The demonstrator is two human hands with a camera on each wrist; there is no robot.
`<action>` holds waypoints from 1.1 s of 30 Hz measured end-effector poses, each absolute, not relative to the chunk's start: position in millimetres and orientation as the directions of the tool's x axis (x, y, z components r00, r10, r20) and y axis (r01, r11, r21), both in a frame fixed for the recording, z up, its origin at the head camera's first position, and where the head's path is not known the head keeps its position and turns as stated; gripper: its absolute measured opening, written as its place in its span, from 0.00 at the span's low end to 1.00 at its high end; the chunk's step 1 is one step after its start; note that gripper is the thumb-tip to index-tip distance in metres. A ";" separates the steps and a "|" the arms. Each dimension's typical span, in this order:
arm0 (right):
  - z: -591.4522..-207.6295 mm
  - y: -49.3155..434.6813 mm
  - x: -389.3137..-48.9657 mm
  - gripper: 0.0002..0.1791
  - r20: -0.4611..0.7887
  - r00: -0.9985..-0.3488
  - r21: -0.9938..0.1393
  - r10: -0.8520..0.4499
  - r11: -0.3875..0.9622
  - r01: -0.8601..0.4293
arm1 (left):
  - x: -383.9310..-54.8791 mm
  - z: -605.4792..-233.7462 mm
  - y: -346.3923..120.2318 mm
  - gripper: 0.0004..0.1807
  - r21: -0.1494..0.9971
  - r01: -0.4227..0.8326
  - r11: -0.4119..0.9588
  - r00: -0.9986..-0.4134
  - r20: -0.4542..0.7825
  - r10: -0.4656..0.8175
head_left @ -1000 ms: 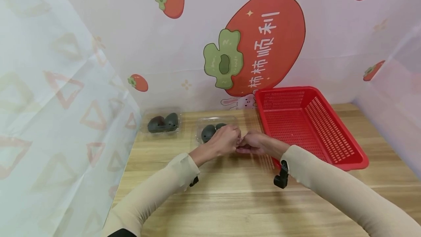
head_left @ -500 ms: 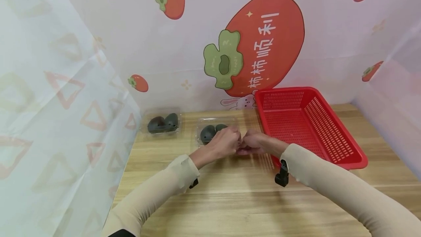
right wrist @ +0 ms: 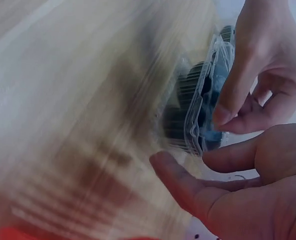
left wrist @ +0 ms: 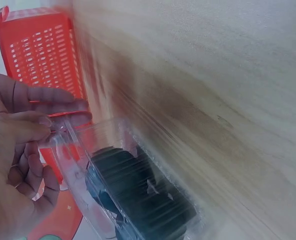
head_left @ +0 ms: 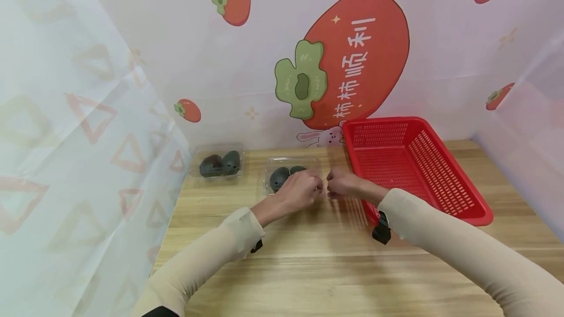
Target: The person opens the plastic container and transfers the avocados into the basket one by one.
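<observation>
A clear plastic clamshell box [head_left: 288, 159] stands on the table, holding dark green avocados [head_left: 279, 178]. My left hand [head_left: 301, 190] is at its right end. In the left wrist view, my left thumb [left wrist: 35, 130] and fingers pinch the box's clear edge near one corner. My right hand [head_left: 345, 183] lies just to the right, a small gap from the left hand, near the red basket's side. The right wrist view shows the right hand's fingers [right wrist: 178, 182] spread slightly and holding nothing, close to the box's end.
Another clear clamshell box [head_left: 222, 147] with dark avocados stands at the back left of the wooden table [head_left: 282, 278]. A red perforated basket [head_left: 387, 160] sits at the right, beside my right forearm. A printed cloth [head_left: 246, 62] hangs behind.
My right hand has moved slightly right, away from the left hand, so a gap now shows between them. The left hand stays at the box, and the boxes and basket stand as before.
</observation>
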State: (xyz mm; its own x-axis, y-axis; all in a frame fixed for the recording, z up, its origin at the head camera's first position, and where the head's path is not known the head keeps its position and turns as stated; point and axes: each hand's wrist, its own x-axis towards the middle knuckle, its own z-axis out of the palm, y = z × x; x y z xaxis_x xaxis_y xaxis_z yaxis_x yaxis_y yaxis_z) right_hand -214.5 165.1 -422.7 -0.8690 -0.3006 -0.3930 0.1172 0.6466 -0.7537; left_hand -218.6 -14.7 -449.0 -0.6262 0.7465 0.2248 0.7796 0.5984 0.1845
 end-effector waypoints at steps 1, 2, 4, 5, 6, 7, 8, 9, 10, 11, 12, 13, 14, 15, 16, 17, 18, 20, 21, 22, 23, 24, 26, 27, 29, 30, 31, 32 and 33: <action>-421.7 165.0 -215.3 0.14 -0.366 -0.884 -0.719 -0.292 0.692 0.068 | -218.5 -448.3 -16.6 0.11 0.191 0.777 0.599 -0.629 0.231 0.742; -420.6 165.0 -215.8 0.20 -0.339 -0.895 -0.688 -0.290 0.725 0.026 | -218.1 -447.3 -18.7 0.11 0.196 0.775 0.601 -0.632 0.242 0.736; -417.9 164.3 -217.2 0.30 -0.283 -0.911 -0.603 -0.298 0.794 -0.073 | -217.9 -445.4 -24.4 0.09 0.194 0.769 0.609 -0.639 0.273 0.719; -416.9 163.5 -217.7 0.30 -0.262 -0.915 -0.560 -0.307 0.820 -0.115 | -217.6 -444.4 -28.0 0.08 0.194 0.764 0.615 -0.644 0.293 0.707; -415.7 162.6 -217.7 0.29 -0.245 -0.916 -0.530 -0.317 0.835 -0.147 | -217.4 -443.6 -32.1 0.06 0.197 0.758 0.622 -0.649 0.317 0.692; -414.8 161.2 -217.6 0.29 -0.220 -0.919 -0.495 -0.327 0.849 -0.183 | -217.6 -442.8 -36.4 0.05 0.202 0.754 0.625 -0.652 0.343 0.676; -414.1 159.9 -216.9 0.28 -0.197 -0.921 -0.476 -0.335 0.854 -0.209 | -217.8 -442.0 -41.4 0.03 0.206 0.749 0.630 -0.656 0.365 0.661; -413.6 158.3 -216.1 0.30 -0.170 -0.924 -0.457 -0.343 0.858 -0.234 | -218.0 -441.2 -46.5 0.03 0.215 0.742 0.635 -0.662 0.382 0.644; -413.3 156.9 -214.8 0.31 -0.144 -0.924 -0.444 -0.353 0.858 -0.258 | -218.5 -440.6 -51.9 0.03 0.234 0.735 0.637 -0.670 0.393 0.629; -413.3 155.6 -213.4 0.32 -0.119 -0.924 -0.437 -0.364 0.855 -0.280 | -219.2 -440.1 -57.3 0.03 0.251 0.723 0.644 -0.684 0.398 0.612; -413.3 154.3 -211.8 0.33 -0.084 -0.922 -0.426 -0.378 0.850 -0.309 | -220.1 -440.1 -62.9 0.03 0.270 0.708 0.653 -0.699 0.398 0.594; -413.3 153.0 -210.3 0.33 -0.043 -0.919 -0.408 -0.393 0.846 -0.343 | -221.2 -440.0 -68.5 0.04 0.294 0.690 0.661 -0.718 0.392 0.575; -413.4 151.9 -208.9 0.33 -0.004 -0.914 -0.395 -0.405 0.840 -0.371 | -222.1 -440.1 -74.2 0.04 0.316 0.666 0.676 -0.741 0.381 0.553; -413.6 150.7 -208.0 0.32 0.038 -0.907 -0.373 -0.419 0.836 -0.402 | -222.8 -440.0 -79.8 0.04 0.345 0.643 0.684 -0.762 0.375 0.528; -413.4 149.5 -207.1 0.31 0.072 -0.900 -0.354 -0.431 0.832 -0.427 | -224.0 -440.6 -85.4 0.05 0.377 0.617 0.691 -0.785 0.363 0.502; -413.4 148.3 -206.5 0.29 0.107 -0.891 -0.334 -0.441 0.828 -0.450 | -224.7 -441.3 -91.1 0.06 0.411 0.588 0.697 -0.808 0.351 0.474; -413.4 146.9 -206.1 0.28 0.138 -0.883 -0.314 -0.449 0.825 -0.469 | -225.3 -442.1 -96.7 0.07 0.452 0.561 0.693 -0.827 0.340 0.447; -413.3 143.2 -206.4 0.26 0.173 -0.866 -0.292 -0.470 0.815 -0.500 | -225.9 -444.4 -107.7 0.08 0.526 0.510 0.681 -0.860 0.325 0.393; -413.4 141.2 -206.8 0.25 0.182 -0.857 -0.283 -0.483 0.809 -0.516 | -226.0 -446.2 -113.0 0.09 0.557 0.488 0.671 -0.873 0.323 0.367; -413.4 139.2 -207.0 0.25 0.187 -0.849 -0.277 -0.495 0.802 -0.529 | -226.1 -448.5 -118.0 0.10 0.581 0.464 0.668 -0.886 0.316 0.340; -413.6 137.1 -207.2 0.24 0.191 -0.839 -0.267 -0.509 0.796 -0.544 | -225.9 -450.9 -122.5 0.10 0.603 0.443 0.663 -0.896 0.310 0.317; -413.8 134.9 -207.3 0.24 0.192 -0.829 -0.255 -0.525 0.789 -0.559 | -225.6 -453.3 -126.5 0.10 0.620 0.426 0.659 -0.905 0.306 0.297; -413.4 130.5 -207.3 0.23 0.191 -0.807 -0.234 -0.559 0.772 -0.591 | -224.5 -458.7 -133.5 0.12 0.647 0.387 0.657 -0.922 0.290 0.257; -413.1 128.3 -207.0 0.23 0.192 -0.793 -0.228 -0.578 0.760 -0.609 | -223.8 -461.2 -136.4 0.12 0.662 0.363 0.655 -0.932 0.274 0.239; -412.0 124.0 -206.2 0.23 0.191 -0.767 -0.216 -0.613 0.736 -0.642 | -222.0 -465.3 -141.1 0.13 0.700 0.307 0.644 -0.952 0.221 0.213; -411.8 121.9 -205.8 0.24 0.193 -0.754 -0.211 -0.627 0.724 -0.656 | -220.8 -467.0 -143.3 0.14 0.719 0.276 0.638 -0.961 0.192 0.200; -411.8 119.8 -205.5 0.24 0.195 -0.742 -0.204 -0.641 0.714 -0.670 | -220.0 -468.8 -145.4 0.14 0.739 0.238 0.631 -0.970 0.154 0.186; -412.1 117.6 -205.3 0.24 0.197 -0.731 -0.196 -0.654 0.704 -0.683 | -218.9 -470.1 -147.2 0.14 0.766 0.191 0.613 -0.979 0.104 0.175; -412.6 115.3 -205.0 0.24 0.201 -0.718 -0.191 -0.666 0.692 -0.696 | -217.9 -471.6 -148.9 0.15 0.793 0.143 0.593 -0.985 0.055 0.164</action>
State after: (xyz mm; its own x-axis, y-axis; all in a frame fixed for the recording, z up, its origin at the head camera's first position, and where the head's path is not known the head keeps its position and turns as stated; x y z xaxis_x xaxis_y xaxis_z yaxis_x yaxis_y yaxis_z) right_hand -205.0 115.3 -412.6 -0.7182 -0.6661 0.2014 -0.6958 0.6923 -0.1913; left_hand -217.9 -148.9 -471.6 -0.9849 0.1642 0.0547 0.1429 0.5928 0.7925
